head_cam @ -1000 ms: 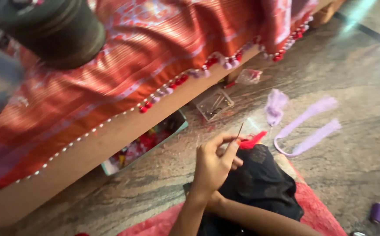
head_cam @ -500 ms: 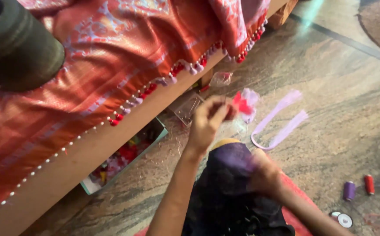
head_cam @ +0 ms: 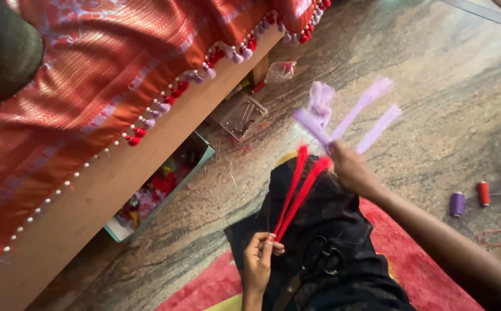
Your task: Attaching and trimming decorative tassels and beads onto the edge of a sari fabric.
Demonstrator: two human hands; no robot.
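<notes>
Right now your left hand (head_cam: 260, 257) sits lowest in view, its grip pinched on the near end of a bundle of red threads (head_cam: 296, 193). Those threads run taut up and away across the black cloth (head_cam: 331, 242) that covers your lap, and a pair of black scissors (head_cam: 319, 262) lies on that cloth just beside the left hand. Under the cloth, a red mat (head_cam: 204, 288) spreads over the stone floor (head_cam: 446, 75).

Farther up, your right hand (head_cam: 348, 167) holds the far end of the red threads, its grip closed around them; how the fingers sit is blurred. Just beyond that hand, pale purple strips (head_cam: 348, 112) fan out, near its fingers; you cannot tell whether they are held or lie on the floor.

Off to the right, a purple thread spool (head_cam: 457, 203) and a red thread spool (head_cam: 483, 193) stand on the floor close together, well apart from both hands.

Beyond, a clear box (head_cam: 243, 115) and an open teal box (head_cam: 158, 187) of colourful bits sit at the edge of a bed draped in an orange-red cloth (head_cam: 89, 80) with beaded tassels.
</notes>
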